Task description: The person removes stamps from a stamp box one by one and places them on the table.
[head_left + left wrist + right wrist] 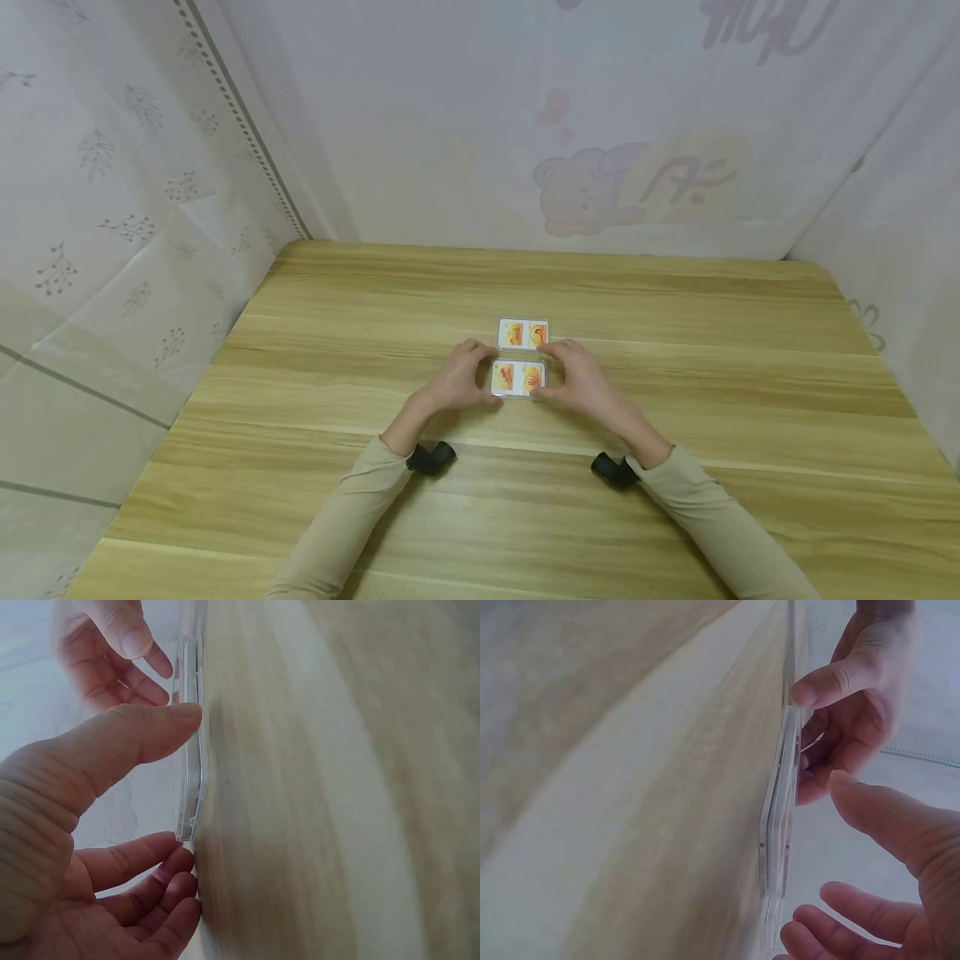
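Drapes, pale: a back drape (pixel 420 125) beyond the table's far edge, printed with a faint bear and lettering; a left drape (pixel 75 192) along the left edge, with grey sprigs; a right drape (pixel 922 208) along the right edge.

Table (pixel 225 500), one: wood-grained top in yellow-brown, far corners rounded.

Sleeves, two, beige: left sleeve (pixel 348 512) and right sleeve (pixel 712 512), both reaching in from the near side.

Hands, two, bare. Left hand (pixel 459 379): thumb and fingers wide apart and loosely bent about the near case's left end, forefinger tip at its corner; whether the thumb presses the near long side cannot be told. Right hand (pixel 585 379): thumb and fingers spread well apart at the right end, thumb clear of the case in the right wrist view, nothing gripped.

Cases, two, clear, oblong, face up, roughly midway between the table's left and right edges. Near case (pixel 519 379): between the two hands, long sides roughly parallel to the far edge. Far case (pixel 523 334): just beyond it, nearer the far edge, a narrow gap between them.

Wrist devices, two, black: left wrist device (pixel 432 458) and right wrist device (pixel 615 472), one beside each cuff.

Prints: two orange-and-yellow pictures on white in each case.
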Demonstrator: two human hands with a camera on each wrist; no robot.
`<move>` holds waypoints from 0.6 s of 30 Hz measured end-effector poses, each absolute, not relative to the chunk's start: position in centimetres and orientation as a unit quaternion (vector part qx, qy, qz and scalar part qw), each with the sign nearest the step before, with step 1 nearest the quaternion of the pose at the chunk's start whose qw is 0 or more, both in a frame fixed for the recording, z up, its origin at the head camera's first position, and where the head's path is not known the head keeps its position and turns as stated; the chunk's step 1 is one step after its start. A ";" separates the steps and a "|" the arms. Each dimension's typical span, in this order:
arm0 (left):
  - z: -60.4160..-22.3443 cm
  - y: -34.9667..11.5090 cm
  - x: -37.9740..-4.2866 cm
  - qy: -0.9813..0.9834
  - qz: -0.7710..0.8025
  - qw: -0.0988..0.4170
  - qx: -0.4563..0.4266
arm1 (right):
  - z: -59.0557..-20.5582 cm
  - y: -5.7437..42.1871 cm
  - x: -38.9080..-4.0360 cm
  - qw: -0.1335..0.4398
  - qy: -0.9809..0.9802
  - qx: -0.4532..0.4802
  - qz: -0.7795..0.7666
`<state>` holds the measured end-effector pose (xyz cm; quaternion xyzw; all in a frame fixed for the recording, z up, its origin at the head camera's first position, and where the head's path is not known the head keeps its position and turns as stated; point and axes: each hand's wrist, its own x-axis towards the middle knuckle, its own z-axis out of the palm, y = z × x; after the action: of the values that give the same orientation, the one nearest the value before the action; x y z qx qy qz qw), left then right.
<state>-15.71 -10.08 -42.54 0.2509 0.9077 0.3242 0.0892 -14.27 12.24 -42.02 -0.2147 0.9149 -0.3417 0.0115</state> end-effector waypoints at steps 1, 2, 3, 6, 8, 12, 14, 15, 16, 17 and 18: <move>-42.6 -10.0 -15.7 0.908 0.323 0.089 0.252 | -42.0 12.2 -14.3 0.014 0.915 -0.216 -0.342; -42.6 -10.0 -15.7 0.908 0.323 0.089 0.252 | -42.0 12.2 -14.3 0.016 0.914 -0.217 -0.341; -42.6 -10.0 -15.7 0.908 0.324 0.089 0.252 | -42.0 12.2 -14.4 0.018 0.914 -0.219 -0.341; -42.7 -10.0 -15.7 0.908 0.325 0.089 0.251 | -42.1 12.1 -14.5 0.025 0.914 -0.222 -0.340; -42.7 -10.0 -15.8 0.907 0.326 0.086 0.251 | -42.2 12.1 -14.5 0.026 0.914 -0.225 -0.336; -42.8 -10.0 -15.9 0.908 0.327 0.083 0.249 | -42.2 11.9 -14.7 0.032 0.916 -0.228 -0.329; -42.9 -10.0 -15.9 0.908 0.329 0.087 0.246 | -42.1 11.8 -14.7 0.040 0.916 -0.227 -0.328; -42.9 -10.0 -15.9 0.908 0.330 0.087 0.245 | -42.1 11.7 -14.7 0.043 0.917 -0.228 -0.326; -42.8 -10.0 -15.9 0.907 0.330 0.088 0.244 | -42.1 11.7 -14.8 0.048 0.917 -0.226 -0.324; -42.8 -10.0 -15.9 0.907 0.332 0.088 0.244 | -42.1 11.7 -14.8 0.052 0.918 -0.226 -0.322; -42.8 -10.0 -15.9 0.907 0.333 0.088 0.244 | -42.0 11.6 -14.8 0.054 0.919 -0.225 -0.320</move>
<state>-15.90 -9.96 -42.78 0.2439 0.9067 0.3326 0.0883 -14.76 11.60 -42.05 -0.2252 0.9186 -0.3201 0.0543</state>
